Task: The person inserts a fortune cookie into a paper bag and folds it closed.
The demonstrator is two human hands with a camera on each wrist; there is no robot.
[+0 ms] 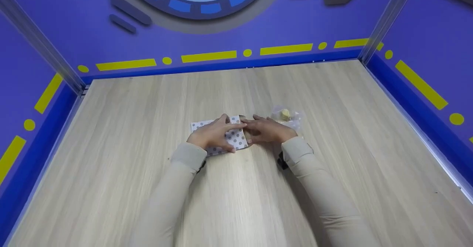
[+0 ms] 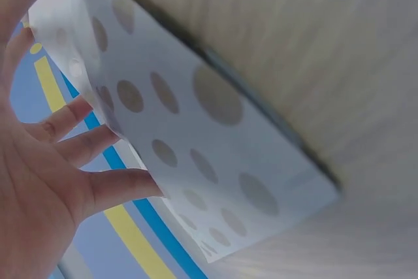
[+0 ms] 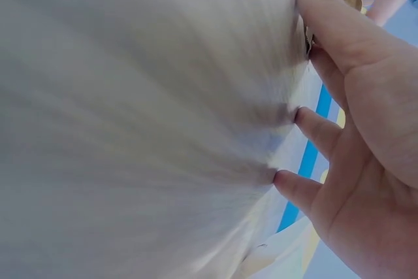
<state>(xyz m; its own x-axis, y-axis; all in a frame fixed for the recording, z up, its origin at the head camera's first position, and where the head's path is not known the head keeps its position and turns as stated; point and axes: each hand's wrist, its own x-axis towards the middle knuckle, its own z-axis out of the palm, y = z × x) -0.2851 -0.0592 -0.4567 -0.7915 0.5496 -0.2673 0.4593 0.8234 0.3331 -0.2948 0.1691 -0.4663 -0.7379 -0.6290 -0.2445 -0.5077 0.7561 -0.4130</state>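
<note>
Left hand [image 1: 214, 133] spread over the dotted bag [image 1: 238, 139], mid-table [image 1: 236, 199]; your right hand [image 1: 270, 130], fingers apart, meets its right end, pinch unclear. Press unevenly and it could crease!

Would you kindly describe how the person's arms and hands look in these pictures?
Both arms wear long beige sleeves, the left sleeve and right sleeve plain, with wide, slightly greyer cuffs. Something black shows beneath each wrist, partly hidden, at the left and right. The left hand and right hand have no gloves.
</note>
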